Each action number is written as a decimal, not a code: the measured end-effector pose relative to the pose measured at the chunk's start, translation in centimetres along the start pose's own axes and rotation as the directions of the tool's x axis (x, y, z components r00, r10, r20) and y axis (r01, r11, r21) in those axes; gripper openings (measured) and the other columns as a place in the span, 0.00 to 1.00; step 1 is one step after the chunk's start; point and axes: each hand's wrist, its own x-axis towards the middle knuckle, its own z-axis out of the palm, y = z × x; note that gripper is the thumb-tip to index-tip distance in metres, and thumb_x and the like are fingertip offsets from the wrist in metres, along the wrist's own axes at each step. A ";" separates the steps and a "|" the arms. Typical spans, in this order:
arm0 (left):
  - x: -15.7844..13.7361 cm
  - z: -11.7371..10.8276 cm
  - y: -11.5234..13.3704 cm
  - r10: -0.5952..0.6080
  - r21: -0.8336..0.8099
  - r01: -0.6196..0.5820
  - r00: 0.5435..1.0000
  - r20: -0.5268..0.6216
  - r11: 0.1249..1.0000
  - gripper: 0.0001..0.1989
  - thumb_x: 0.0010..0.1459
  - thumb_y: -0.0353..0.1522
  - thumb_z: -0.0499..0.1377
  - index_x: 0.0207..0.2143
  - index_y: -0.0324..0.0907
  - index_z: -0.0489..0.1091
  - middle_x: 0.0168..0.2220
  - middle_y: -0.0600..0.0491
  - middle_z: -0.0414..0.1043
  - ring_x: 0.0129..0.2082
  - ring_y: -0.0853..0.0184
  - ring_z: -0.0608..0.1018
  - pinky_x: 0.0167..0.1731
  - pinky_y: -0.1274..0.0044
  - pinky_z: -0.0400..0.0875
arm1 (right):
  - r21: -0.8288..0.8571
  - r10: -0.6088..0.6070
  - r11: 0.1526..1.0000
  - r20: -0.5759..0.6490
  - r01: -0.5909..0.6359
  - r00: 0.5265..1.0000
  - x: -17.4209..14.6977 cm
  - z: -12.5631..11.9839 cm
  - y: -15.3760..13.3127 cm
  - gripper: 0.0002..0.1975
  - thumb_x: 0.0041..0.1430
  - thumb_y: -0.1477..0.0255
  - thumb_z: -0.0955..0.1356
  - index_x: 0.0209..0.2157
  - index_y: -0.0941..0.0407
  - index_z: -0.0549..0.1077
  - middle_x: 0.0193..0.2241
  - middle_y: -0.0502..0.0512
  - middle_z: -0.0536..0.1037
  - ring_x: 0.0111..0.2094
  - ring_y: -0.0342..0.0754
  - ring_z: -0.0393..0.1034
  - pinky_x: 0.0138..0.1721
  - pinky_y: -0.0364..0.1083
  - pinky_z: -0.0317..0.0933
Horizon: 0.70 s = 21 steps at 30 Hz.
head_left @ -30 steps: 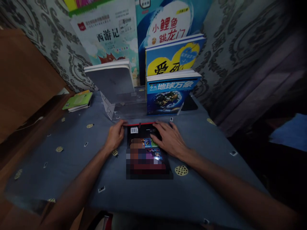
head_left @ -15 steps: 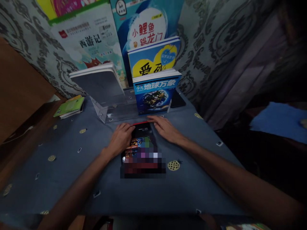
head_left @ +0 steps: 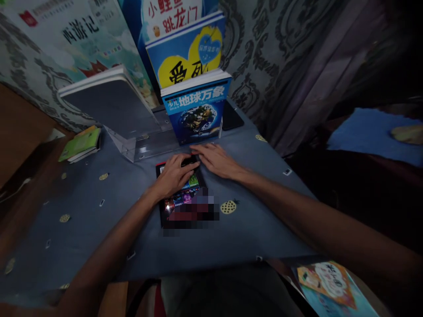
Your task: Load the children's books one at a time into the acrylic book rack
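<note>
A dark book point(head_left: 175, 201) with a red top edge and bright picture panels lies on the tablecloth in front of me; its lower right part is pixelated. Across the book's upper part rests my left hand point(head_left: 174, 175), palm down, thumb and fingers apart. My right hand point(head_left: 216, 161) lies flat with outstretched fingers, their tips at the book's top right corner. The two hands almost meet there. Neither hand grips anything that I can see.
Behind the hands, a blue book with a globe point(head_left: 198, 116) and a grey-covered book point(head_left: 107, 103) stand in a clear holder point(head_left: 155, 152). Green books point(head_left: 79, 145) lie at left. A dark flat object point(head_left: 233, 118) is at right, and a colourful book point(head_left: 330, 286) is below the table edge.
My left hand has slid from the book's left edge onto its upper part. The right hand stays near the top right corner. The view has tilted down and shifted right.
</note>
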 end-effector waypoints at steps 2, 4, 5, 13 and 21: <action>-0.3 -0.2 0.4 0.012 -0.002 -0.012 1.000 0.014 1.000 0.19 0.71 0.36 0.50 0.60 0.49 0.71 0.59 0.44 0.65 0.60 0.56 0.66 0.60 0.59 0.64 | -0.017 0.005 1.000 0.006 -0.005 1.000 0.0 -0.1 -0.2 0.25 0.69 0.73 0.56 0.64 0.56 0.64 0.57 0.59 0.76 0.57 0.58 0.67 0.58 0.61 0.58; -0.5 -0.3 0.8 0.027 -0.007 -0.027 0.999 0.029 1.000 0.19 0.71 0.36 0.50 0.60 0.48 0.71 0.60 0.44 0.65 0.61 0.55 0.66 0.60 0.58 0.63 | -0.020 0.006 1.000 0.015 -0.005 1.000 0.0 -0.1 -0.4 0.25 0.69 0.73 0.56 0.65 0.57 0.63 0.56 0.59 0.77 0.57 0.59 0.66 0.58 0.61 0.57; -0.6 -0.4 1.0 0.036 -0.012 -0.036 0.999 0.038 0.999 0.19 0.71 0.37 0.50 0.60 0.49 0.71 0.60 0.44 0.64 0.61 0.55 0.66 0.61 0.58 0.63 | -0.017 0.005 1.000 0.017 -0.005 1.000 0.0 -0.2 -0.4 0.24 0.69 0.73 0.57 0.65 0.57 0.63 0.56 0.58 0.77 0.57 0.59 0.66 0.58 0.61 0.57; -2.4 -1.1 3.9 0.090 -0.051 -0.084 0.989 0.117 0.995 0.18 0.71 0.37 0.51 0.59 0.53 0.71 0.61 0.46 0.63 0.64 0.55 0.63 0.64 0.56 0.60 | -0.016 0.021 1.000 0.015 -0.020 1.000 -0.1 -0.2 -0.5 0.23 0.69 0.73 0.59 0.62 0.57 0.65 0.55 0.58 0.79 0.57 0.59 0.66 0.57 0.59 0.56; -4.4 -1.5 6.9 0.155 -0.056 -0.147 0.972 0.179 0.987 0.20 0.71 0.38 0.51 0.63 0.54 0.67 0.63 0.45 0.63 0.66 0.54 0.63 0.66 0.52 0.55 | -0.033 0.003 0.999 0.015 -0.002 1.000 -0.1 -0.1 -0.4 0.22 0.69 0.72 0.59 0.62 0.57 0.65 0.54 0.59 0.79 0.56 0.59 0.67 0.57 0.60 0.57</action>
